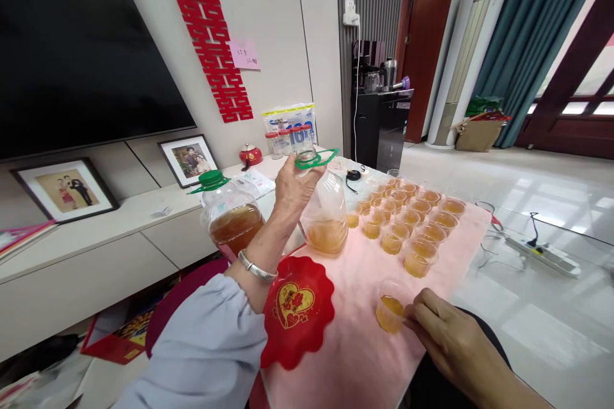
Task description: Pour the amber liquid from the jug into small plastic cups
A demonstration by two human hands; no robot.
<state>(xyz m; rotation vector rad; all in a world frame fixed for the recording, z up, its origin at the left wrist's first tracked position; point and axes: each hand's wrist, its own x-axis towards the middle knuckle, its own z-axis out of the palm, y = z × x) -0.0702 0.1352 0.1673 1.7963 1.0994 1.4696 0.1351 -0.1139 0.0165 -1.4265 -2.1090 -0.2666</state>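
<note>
My left hand [296,188] is closed around the neck of a clear plastic jug [327,227] with a green handle ring. A little amber liquid lies in the bottom of the jug, which stands at the pink cloth's far left part. Between the fingertips of my right hand [446,332] is the rim of a clear plastic cup [391,310], partly filled with the same amber liquid. Several similar filled cups [419,259] stand in rows beyond it on the pink cloth [359,358]. A second jug [235,223], fuller and green-capped, is left of my left wrist.
A red scalloped plate [311,281] lies beside my left forearm. Framed photos [189,160], a red pot [250,154] and red-lidded jars [273,145] stand on the white cabinet [96,246]. At right, a power strip [547,254] with cables lies on the floor.
</note>
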